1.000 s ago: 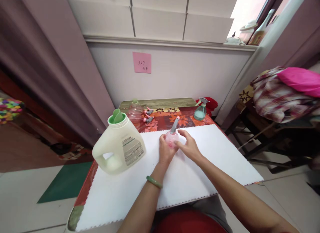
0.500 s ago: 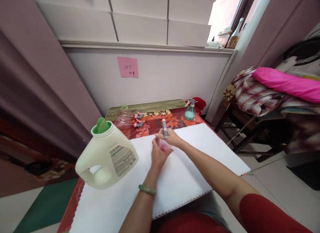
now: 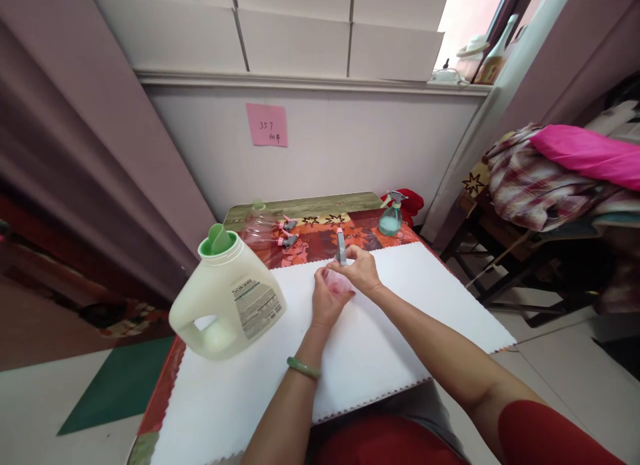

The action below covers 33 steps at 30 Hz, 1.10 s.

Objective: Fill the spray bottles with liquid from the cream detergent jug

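Right hand [image 3: 363, 273] has climbed onto the grey trigger sprayer [image 3: 341, 245].
It pinches the sprayer; left hand [image 3: 327, 304] curls round the small clear-pink plastic bottle [image 3: 336, 283], mid-frame.

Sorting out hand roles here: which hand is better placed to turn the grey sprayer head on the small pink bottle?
Probably the right hand: its fingers close on the grey sprayer head, while the left hand wraps the pink bottle below, likely steadying it.
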Motion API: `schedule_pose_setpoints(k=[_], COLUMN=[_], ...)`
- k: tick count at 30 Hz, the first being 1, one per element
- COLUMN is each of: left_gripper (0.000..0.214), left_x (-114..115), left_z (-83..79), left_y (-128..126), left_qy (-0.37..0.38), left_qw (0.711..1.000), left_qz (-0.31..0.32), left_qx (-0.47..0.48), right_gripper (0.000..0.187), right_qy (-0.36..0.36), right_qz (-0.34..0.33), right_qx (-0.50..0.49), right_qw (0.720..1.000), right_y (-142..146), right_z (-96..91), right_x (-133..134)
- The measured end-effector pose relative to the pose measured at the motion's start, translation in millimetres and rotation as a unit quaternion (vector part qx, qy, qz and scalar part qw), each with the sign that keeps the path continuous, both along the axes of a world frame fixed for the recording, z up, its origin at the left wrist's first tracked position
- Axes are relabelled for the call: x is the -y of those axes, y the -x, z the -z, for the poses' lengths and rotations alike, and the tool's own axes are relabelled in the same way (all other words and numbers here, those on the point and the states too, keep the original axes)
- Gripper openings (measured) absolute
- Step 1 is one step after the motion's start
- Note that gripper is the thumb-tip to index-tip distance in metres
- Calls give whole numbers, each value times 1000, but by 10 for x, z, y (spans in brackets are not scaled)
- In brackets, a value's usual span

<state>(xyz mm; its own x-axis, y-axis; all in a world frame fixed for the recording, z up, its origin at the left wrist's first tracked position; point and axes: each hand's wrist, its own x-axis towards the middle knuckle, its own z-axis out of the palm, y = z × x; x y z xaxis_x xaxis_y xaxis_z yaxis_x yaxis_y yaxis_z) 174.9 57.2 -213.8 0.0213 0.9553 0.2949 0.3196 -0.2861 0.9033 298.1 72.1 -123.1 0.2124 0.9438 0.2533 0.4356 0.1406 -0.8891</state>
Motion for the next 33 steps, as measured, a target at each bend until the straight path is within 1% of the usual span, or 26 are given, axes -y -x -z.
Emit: schedule_pose_setpoints(k=[2, 5, 8, 10, 11, 12, 13, 15, 16, 17, 19, 21, 23, 25, 28, 30, 33], left_gripper=[89, 90, 90, 90, 90, 90, 89, 88, 88, 88, 91, 93, 93, 93, 93, 93, 91], left_x=[5, 19, 36, 46, 50, 54, 57, 60, 60, 59, 53, 46, 40, 41, 50, 56, 59], left_z=[-4, -33, -67, -85, -92, -98, -104, -111, -113, -114, -111, -103, -94, -91, -101, -111, -117], left_y=[12, 26, 28, 22, 18, 12, 6, -7, -13, -18, -22, -19, -12, -7, -9, -17, -27], left_qy=[14, 27, 40, 46, 47, 46, 44, 40, 39, 38, 38, 41, 46, 48, 50, 54, 63], left_qw=[1000, 999, 999, 998, 998, 998, 999, 999, 999, 999, 999, 999, 998, 998, 998, 998, 998], left_qz=[2, 5, 0, -3, -2, 0, 2, 4, 4, 3, 2, 1, 2, 4, 7, 7, 6], left_qx=[11, 26, 31, 32, 32, 32, 32, 31, 32, 33, 34, 35, 34, 34, 32, 31, 29], right_gripper=[36, 35, 37, 39, 41, 45, 51, 58, 56, 53, 46, 42, 39, 36, 35, 33, 29], right_qy=[-8, -13, 19, 53, 62, 63, 57, 43, 40, 39, 36, 27, 16, 5, -1, 1, 1], right_qz=[-39, -149, -268, -319, -321, -300, -257, -135, -80, -39, 2, 13, -9, -65, -166, -226, -302], right_qx=[-14, -50, -100, -124, -127, -123, -111, -74, -55, -40, -24, -23, -35, -62, -94, -86, -41], right_qw=[999, 987, 958, 938, 936, 944, 958, 987, 994, 998, 999, 999, 999, 996, 982, 970, 953], right_y=[-43, -158, -274, -307, -301, -281, -246, -150, -98, -51, 15, 29, -7, -78, -207, -287, -369], right_z=[-25, -85, -174, -225, -239, -243, -237, -203, -180, -158, -123, -107, -115, -144, -218, -270, -327], right_x=[-11, -39, -32, -3, 14, 30, 43, 56, 55, 50, 31, 8, -11, -22, -37, -54, -86])
